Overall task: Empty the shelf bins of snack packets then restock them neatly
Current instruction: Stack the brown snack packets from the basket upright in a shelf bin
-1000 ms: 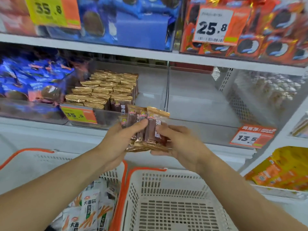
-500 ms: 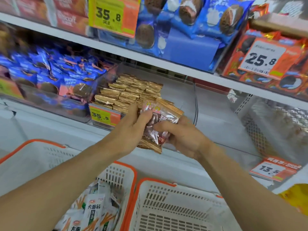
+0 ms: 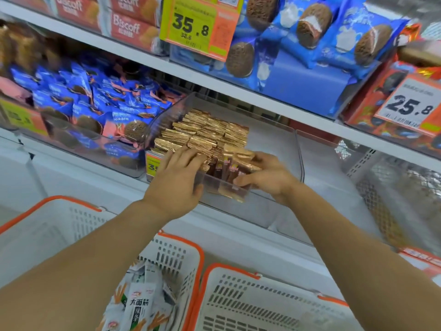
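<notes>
**Two hands at the wafer bin, packets going in**

Two hands worked at the front edge of the clear bin (image 3: 274,144) on the middle shelf. My right hand (image 3: 269,177) gripped a small bunch of brown-and-gold snack packets (image 3: 235,163), thumb underneath, fingers curled over the top, holding them upright just inside the bin's front wall. My left hand (image 3: 176,180) lay flat with fingers straight, pressing on the gold tops of the stacked packets (image 3: 205,132) already filling the bin's left half. Held bunch sat just beside that stack, touching it. Right half of the bin was bare.

Yellow price tag (image 3: 152,163) on the bin front was partly hidden behind my left hand. Neighbouring bin to the left held blue cookie packets (image 3: 100,103). Upper shelf carried red Biscoff packs (image 3: 124,25) and blue sandwich-cookie bags (image 3: 310,39), with a 35.8 tag (image 3: 198,25) and a 25.8 tag (image 3: 410,106). Below, a white basket with orange rim (image 3: 181,263) held white noodle-snack packets (image 3: 140,304); a second basket (image 3: 250,304) stood just beside it on the right.
</notes>
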### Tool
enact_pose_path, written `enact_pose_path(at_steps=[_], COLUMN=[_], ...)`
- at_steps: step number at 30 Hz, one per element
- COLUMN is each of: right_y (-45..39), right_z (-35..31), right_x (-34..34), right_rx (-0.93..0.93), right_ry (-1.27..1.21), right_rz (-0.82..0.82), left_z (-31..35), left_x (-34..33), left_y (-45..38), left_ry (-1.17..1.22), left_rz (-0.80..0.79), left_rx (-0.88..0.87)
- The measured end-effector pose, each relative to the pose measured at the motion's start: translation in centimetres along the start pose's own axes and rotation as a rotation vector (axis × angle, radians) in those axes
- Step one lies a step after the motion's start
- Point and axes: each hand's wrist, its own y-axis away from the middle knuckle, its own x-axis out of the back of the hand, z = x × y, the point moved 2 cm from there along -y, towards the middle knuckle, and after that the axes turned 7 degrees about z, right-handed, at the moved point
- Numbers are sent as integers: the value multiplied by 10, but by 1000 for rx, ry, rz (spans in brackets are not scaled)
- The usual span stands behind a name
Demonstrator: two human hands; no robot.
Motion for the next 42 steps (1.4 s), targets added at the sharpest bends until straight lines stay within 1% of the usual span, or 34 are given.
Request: enact_pose_path(at_steps=[2,5,8,11,14,15,18,19,21,22,24,27,28,31,33,37,39,42], right_y=[-7,-7,-9,-14,-10,-9,-5,-3,-1,-1,-2,-5,-5,-7,-6,-9,-9,-10], right_z=[5,1,-4,-7,-12,-14,-21,-24,-28,-27,-25,-19,-20,-24,-29,-32,-29,-28], right_x=[-9,-14,-13,-15,-22,-23,-23,-24,-29,-31,-34,-34,-35,-40,-41,-48,-49,-39], right_rx=[-64,-153,-250,-235,-248,-262,-296,-297,-276,-259,-215,-125,-128,-248,-294,-220,-227,-273], right_ry=[10,160,78,75,-52,-53,55,43,-16,-29,-43,25,29,32,73,38,0,-181], right_rz=[-17,-30,-117,-170,-203,-231,-279,-290,-296,-274,-192,-42,-55,-250,-310,-199,-171,-245], left_z=[2,1,0,0,0,0,-2,-2,-2,-1,-1,-1,-1,-2,-3,-2,-2,-5], left_x=[-1,-2,-2,-3,-4,-4,-3,-2,-2,-3,-5,-5,-5,-5,-4,-3,-4,-4], left_y=[-1,-1,-1,-1,-3,-3,-3,-2,-2,-2,-2,-2,-2,-2,-2,-3,-2,-3], left_ry=[-21,-13,0,11,-7,-8,-12,-19,-68,-105,-162,-164,-169,-175,-164,-161,-142,-60], left_rz=[18,20,32,54,59,61,62,56,24,-1,-44,-63,-70,-84,-82,-80,-80,-37], left_rx=[-4,-8,-18,-18,-16,-14,-26,-26,-10,2,16,25,28,29,27,28,27,39])
